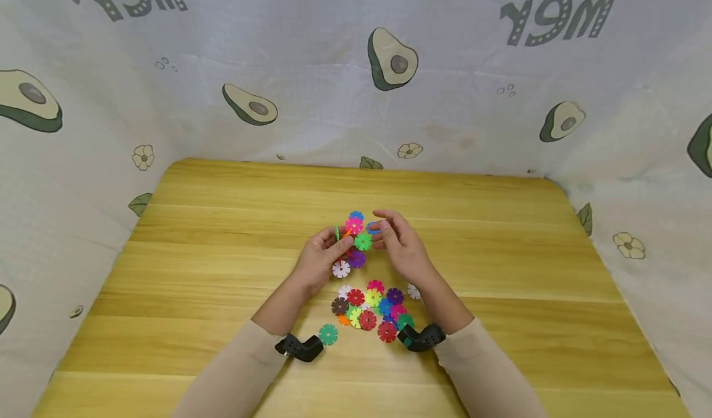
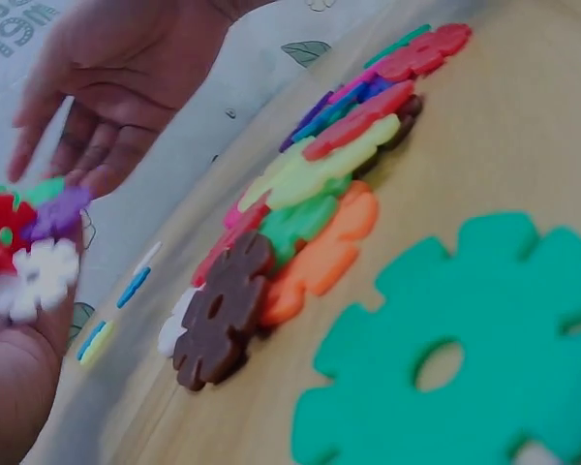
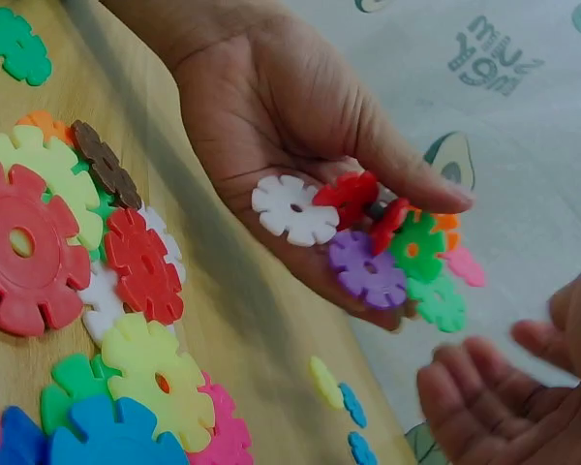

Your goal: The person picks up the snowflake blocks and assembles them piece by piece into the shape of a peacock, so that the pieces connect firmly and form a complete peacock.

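Cluster of plastic discs (image 1: 363, 241) sits in the left hand (image 1: 321, 260), pinched between thumb and fingers; a lopsided push could pop its slotted joints apart. The right hand (image 1: 406, 252), fingers loose and seemingly empty, is just beside it. A dragging sleeve (image 1: 484, 371) could scatter the loose pile (image 1: 367, 316) on the table (image 1: 233, 220).
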`<action>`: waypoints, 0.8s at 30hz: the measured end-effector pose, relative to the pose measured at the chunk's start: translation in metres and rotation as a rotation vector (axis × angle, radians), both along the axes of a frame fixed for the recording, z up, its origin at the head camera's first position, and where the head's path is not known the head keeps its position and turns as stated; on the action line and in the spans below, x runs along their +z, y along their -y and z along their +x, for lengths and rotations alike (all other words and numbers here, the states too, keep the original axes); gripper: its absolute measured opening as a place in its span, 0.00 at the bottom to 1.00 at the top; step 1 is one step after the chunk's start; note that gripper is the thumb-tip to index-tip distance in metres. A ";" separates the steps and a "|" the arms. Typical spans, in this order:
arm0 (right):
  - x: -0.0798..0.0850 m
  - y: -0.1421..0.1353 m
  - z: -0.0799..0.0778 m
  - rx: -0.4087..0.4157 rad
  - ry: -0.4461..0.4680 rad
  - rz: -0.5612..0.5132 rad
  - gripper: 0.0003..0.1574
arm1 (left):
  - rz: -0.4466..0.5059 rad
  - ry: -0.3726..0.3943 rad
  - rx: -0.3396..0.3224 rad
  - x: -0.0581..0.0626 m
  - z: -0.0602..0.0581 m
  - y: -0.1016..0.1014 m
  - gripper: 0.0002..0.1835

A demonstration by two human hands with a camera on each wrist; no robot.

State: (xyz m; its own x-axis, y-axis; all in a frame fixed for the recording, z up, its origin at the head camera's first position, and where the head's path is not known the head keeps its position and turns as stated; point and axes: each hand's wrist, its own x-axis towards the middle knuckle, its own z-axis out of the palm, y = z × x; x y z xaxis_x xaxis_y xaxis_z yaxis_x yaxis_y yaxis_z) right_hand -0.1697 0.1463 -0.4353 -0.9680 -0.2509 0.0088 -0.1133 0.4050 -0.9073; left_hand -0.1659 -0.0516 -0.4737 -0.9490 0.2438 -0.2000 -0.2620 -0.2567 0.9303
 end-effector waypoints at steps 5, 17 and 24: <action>-0.007 0.004 0.004 0.163 0.094 0.265 0.10 | 0.113 0.094 0.064 -0.001 -0.003 0.002 0.19; -0.007 0.021 0.022 0.466 0.114 0.453 0.12 | 0.164 0.116 0.097 0.004 -0.005 0.009 0.25; 0.000 -0.001 0.008 0.322 0.099 0.405 0.05 | 0.043 0.033 0.045 0.000 -0.005 0.007 0.18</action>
State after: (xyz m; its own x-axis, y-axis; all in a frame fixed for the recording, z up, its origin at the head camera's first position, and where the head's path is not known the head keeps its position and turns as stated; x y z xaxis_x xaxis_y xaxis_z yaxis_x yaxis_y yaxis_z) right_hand -0.1616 0.1473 -0.4351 -0.8323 -0.5005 -0.2383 -0.2117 0.6843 -0.6978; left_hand -0.1705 -0.0585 -0.4740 -0.9522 0.2103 -0.2216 -0.2797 -0.3083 0.9092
